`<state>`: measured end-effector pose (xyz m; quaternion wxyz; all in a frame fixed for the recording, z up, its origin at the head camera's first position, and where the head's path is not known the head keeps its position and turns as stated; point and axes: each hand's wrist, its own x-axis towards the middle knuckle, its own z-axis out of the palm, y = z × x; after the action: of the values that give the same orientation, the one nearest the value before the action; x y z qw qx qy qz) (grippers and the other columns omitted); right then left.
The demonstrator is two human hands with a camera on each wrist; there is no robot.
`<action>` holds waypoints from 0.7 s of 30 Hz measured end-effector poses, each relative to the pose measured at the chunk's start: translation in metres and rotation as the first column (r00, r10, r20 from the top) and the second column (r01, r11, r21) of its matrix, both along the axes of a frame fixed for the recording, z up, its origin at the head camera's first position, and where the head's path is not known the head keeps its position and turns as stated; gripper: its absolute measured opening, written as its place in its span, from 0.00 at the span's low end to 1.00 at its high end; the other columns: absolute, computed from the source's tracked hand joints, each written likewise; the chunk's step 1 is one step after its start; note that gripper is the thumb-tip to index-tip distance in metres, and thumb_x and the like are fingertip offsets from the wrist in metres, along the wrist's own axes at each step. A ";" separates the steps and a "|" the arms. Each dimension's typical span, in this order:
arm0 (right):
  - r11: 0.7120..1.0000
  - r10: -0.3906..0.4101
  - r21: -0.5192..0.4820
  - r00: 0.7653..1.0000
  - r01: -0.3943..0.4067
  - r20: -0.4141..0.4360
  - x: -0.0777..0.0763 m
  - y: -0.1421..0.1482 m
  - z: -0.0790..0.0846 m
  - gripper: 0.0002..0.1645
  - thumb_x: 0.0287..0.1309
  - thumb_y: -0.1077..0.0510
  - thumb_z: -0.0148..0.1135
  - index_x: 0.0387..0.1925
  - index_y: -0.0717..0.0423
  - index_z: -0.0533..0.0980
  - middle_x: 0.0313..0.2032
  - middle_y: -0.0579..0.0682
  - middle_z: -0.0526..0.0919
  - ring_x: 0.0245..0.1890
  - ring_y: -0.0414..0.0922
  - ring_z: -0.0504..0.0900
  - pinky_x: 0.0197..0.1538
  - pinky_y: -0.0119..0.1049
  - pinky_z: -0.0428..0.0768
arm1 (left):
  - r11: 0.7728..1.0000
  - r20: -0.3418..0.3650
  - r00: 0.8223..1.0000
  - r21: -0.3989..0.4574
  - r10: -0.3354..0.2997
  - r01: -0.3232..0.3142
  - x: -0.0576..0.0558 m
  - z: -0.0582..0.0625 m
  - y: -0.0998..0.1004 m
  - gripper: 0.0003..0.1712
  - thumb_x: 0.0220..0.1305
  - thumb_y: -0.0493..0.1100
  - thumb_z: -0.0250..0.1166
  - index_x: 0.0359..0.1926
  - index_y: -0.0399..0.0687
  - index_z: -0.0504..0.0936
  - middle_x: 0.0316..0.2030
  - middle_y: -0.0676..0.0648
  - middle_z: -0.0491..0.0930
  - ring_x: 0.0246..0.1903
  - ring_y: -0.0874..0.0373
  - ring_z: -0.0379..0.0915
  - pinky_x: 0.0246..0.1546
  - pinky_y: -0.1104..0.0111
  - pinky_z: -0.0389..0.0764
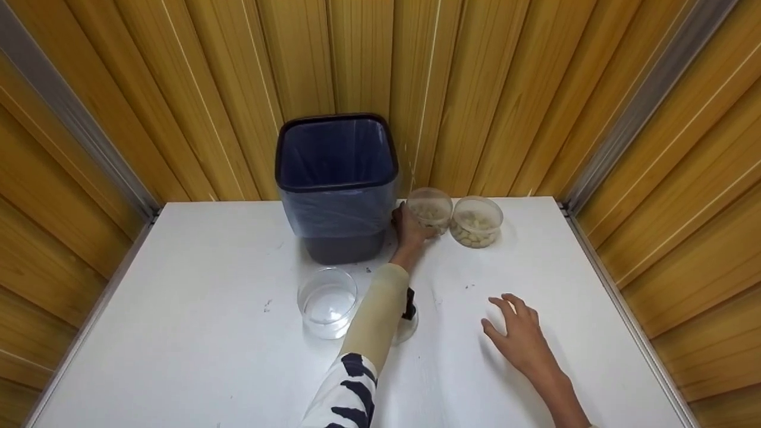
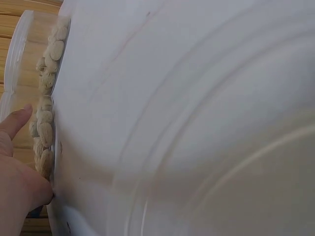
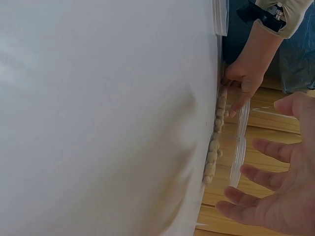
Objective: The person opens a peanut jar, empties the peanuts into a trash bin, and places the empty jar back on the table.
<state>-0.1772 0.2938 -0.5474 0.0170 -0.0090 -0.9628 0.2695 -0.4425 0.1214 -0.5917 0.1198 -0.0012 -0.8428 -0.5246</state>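
Note:
My left hand (image 1: 411, 229) reaches across to the back of the table and grips the lower side of a clear round plastic container (image 1: 429, 202) of pale nuts in shells. The thumb lies along the near wall; the other fingers are partly hidden at the left side. Touching or almost touching it on the right is a second clear container (image 1: 477, 220), also with nuts (image 2: 55, 49) in its bottom. My right hand (image 1: 518, 336) hovers over the table at the right, holding nothing, its fingers spread and slightly bent.
A bin (image 1: 342, 249) lined with a blue bag stands just left of the gripped container. Nearer, a clear round container (image 1: 327, 300) sits left of my left forearm. Another clear round item (image 1: 406, 330) is partly hidden under that forearm. Wood-patterned walls (image 1: 357, 59) border the white table.

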 end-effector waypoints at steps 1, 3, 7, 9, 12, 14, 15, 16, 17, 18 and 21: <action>1.000 0.001 0.000 1.000 -0.001 -0.001 0.000 0.000 0.000 0.32 0.70 0.48 0.59 0.68 0.60 0.70 0.71 0.67 0.62 0.68 0.70 0.59 0.62 0.69 0.68 | 1.000 -0.012 1.000 -0.010 0.006 -0.006 0.000 -0.001 0.000 0.58 0.42 0.39 0.85 0.70 0.29 0.61 0.65 0.33 0.66 0.68 0.42 0.61 0.72 0.56 0.62; 1.000 0.001 -0.002 1.000 -0.001 0.001 -0.001 -0.001 0.000 0.32 0.70 0.49 0.60 0.69 0.60 0.70 0.71 0.67 0.62 0.68 0.69 0.59 0.62 0.69 0.68 | 1.000 -0.026 1.000 0.014 0.010 -0.010 0.000 -0.002 0.000 0.57 0.39 0.37 0.86 0.68 0.29 0.63 0.63 0.33 0.68 0.66 0.43 0.63 0.71 0.57 0.64; 1.000 0.004 -0.003 1.000 -0.004 0.010 -0.004 -0.002 0.001 0.32 0.70 0.49 0.59 0.69 0.60 0.69 0.71 0.67 0.61 0.68 0.69 0.59 0.62 0.69 0.68 | 0.996 0.055 0.998 0.087 0.013 -0.018 0.001 -0.003 0.002 0.63 0.39 0.36 0.85 0.73 0.30 0.56 0.70 0.34 0.64 0.72 0.44 0.58 0.74 0.61 0.60; 1.000 0.010 -0.003 1.000 -0.010 0.011 -0.005 -0.004 0.001 0.32 0.70 0.49 0.59 0.68 0.60 0.70 0.71 0.67 0.61 0.68 0.69 0.59 0.62 0.69 0.68 | 0.992 0.114 0.993 0.120 0.023 -0.037 0.003 -0.001 0.002 0.66 0.41 0.37 0.85 0.76 0.32 0.52 0.73 0.35 0.60 0.74 0.46 0.55 0.75 0.62 0.58; 1.000 0.019 0.000 1.000 -0.019 0.004 -0.006 -0.006 0.003 0.31 0.70 0.49 0.59 0.68 0.61 0.70 0.70 0.67 0.62 0.67 0.70 0.59 0.62 0.69 0.68 | 0.987 0.161 0.986 0.144 0.043 -0.066 0.004 0.000 0.003 0.68 0.41 0.38 0.86 0.77 0.37 0.51 0.73 0.38 0.60 0.75 0.47 0.54 0.75 0.63 0.57; 1.000 0.024 -0.003 1.000 -0.024 0.001 -0.006 -0.007 0.004 0.31 0.70 0.49 0.59 0.68 0.61 0.70 0.70 0.68 0.62 0.67 0.70 0.59 0.62 0.69 0.68 | 0.985 0.157 0.986 0.156 0.052 -0.076 0.006 -0.001 0.005 0.67 0.40 0.39 0.86 0.76 0.38 0.53 0.72 0.38 0.61 0.74 0.48 0.56 0.74 0.63 0.59; 1.000 0.025 -0.004 1.000 -0.025 -0.004 -0.006 -0.008 0.004 0.31 0.69 0.49 0.60 0.67 0.62 0.71 0.70 0.68 0.62 0.67 0.70 0.60 0.62 0.69 0.68 | 0.984 0.150 0.987 0.160 0.053 -0.077 0.007 -0.002 0.005 0.66 0.40 0.39 0.86 0.76 0.38 0.54 0.71 0.38 0.62 0.73 0.48 0.56 0.74 0.63 0.59; 1.000 0.026 -0.006 1.000 -0.026 -0.007 -0.005 -0.010 0.005 0.31 0.69 0.49 0.60 0.67 0.62 0.71 0.70 0.68 0.62 0.67 0.70 0.60 0.62 0.69 0.68 | 0.984 0.148 0.988 0.162 0.055 -0.079 0.009 -0.003 0.005 0.66 0.39 0.39 0.86 0.76 0.39 0.54 0.71 0.39 0.62 0.73 0.48 0.57 0.74 0.63 0.59; 1.000 0.027 -0.010 1.000 -0.027 -0.009 -0.005 -0.011 0.005 0.31 0.69 0.49 0.60 0.67 0.61 0.71 0.70 0.68 0.63 0.67 0.69 0.60 0.62 0.69 0.68 | 0.983 0.139 0.989 0.167 0.057 -0.081 0.011 -0.004 0.005 0.66 0.39 0.40 0.86 0.75 0.39 0.55 0.71 0.38 0.62 0.73 0.48 0.57 0.74 0.62 0.60; 1.000 0.029 -0.013 0.999 -0.029 -0.017 -0.005 -0.012 0.005 0.31 0.69 0.49 0.60 0.66 0.62 0.71 0.69 0.68 0.63 0.66 0.69 0.60 0.61 0.68 0.69 | 0.981 0.142 0.988 0.175 0.057 -0.081 0.014 -0.003 0.005 0.67 0.40 0.40 0.86 0.76 0.40 0.54 0.72 0.39 0.62 0.73 0.47 0.56 0.74 0.61 0.59; 0.999 0.035 -0.018 0.999 -0.036 -0.034 -0.005 -0.017 0.007 0.29 0.69 0.50 0.61 0.65 0.61 0.72 0.69 0.67 0.64 0.65 0.68 0.61 0.61 0.68 0.70 | 0.986 0.149 0.987 0.145 0.066 -0.088 0.021 -0.002 0.000 0.67 0.42 0.44 0.86 0.77 0.42 0.54 0.73 0.40 0.61 0.74 0.47 0.54 0.75 0.59 0.57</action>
<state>-0.1820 0.2772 -0.5407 0.0281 0.0123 -0.9598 0.2790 -0.4218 0.1215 -0.5937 0.0789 0.0783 -0.8066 -0.5806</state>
